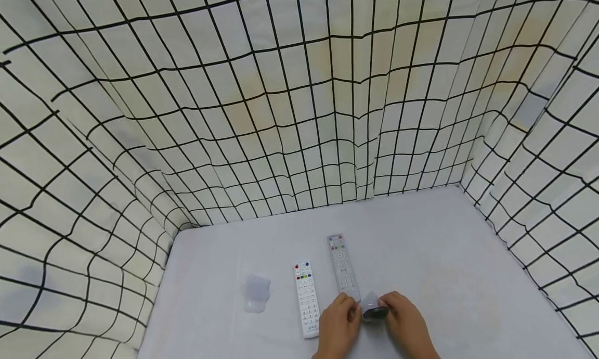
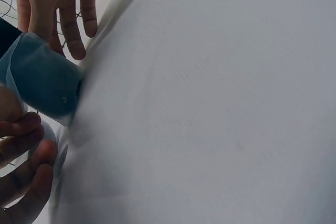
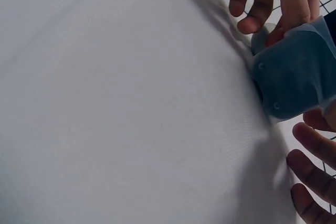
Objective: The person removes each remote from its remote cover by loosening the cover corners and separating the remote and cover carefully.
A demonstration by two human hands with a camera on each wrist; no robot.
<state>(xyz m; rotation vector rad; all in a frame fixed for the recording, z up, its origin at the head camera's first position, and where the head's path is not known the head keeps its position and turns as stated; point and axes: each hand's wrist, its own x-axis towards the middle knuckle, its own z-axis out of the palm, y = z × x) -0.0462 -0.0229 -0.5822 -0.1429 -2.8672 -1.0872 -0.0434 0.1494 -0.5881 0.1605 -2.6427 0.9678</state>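
Between the two hands is a dark object (image 1: 376, 313) with a rounded end, partly inside a translucent, soft-looking sleeve (image 1: 370, 299). In the wrist views the sleeve (image 2: 44, 82) looks teal over the dark body, with its loose edge (image 3: 319, 32) standing away. My left hand (image 1: 339, 325) pinches the sleeve's left side, with a small rounded translucent piece (image 2: 46, 134) by its fingers. The right hand (image 1: 406, 320) pinches the opposite side, its other fingers (image 3: 310, 169) spread. The dark object's kind cannot be told.
A white remote control (image 1: 307, 302) lies left of the hands. Just beyond them is a second remote (image 1: 343, 265), greyish as if in a translucent cover. Farther left lies a crumpled translucent cover (image 1: 257, 294). The white table (image 1: 210, 276) is bounded by black-gridded white curtains (image 1: 281, 140).
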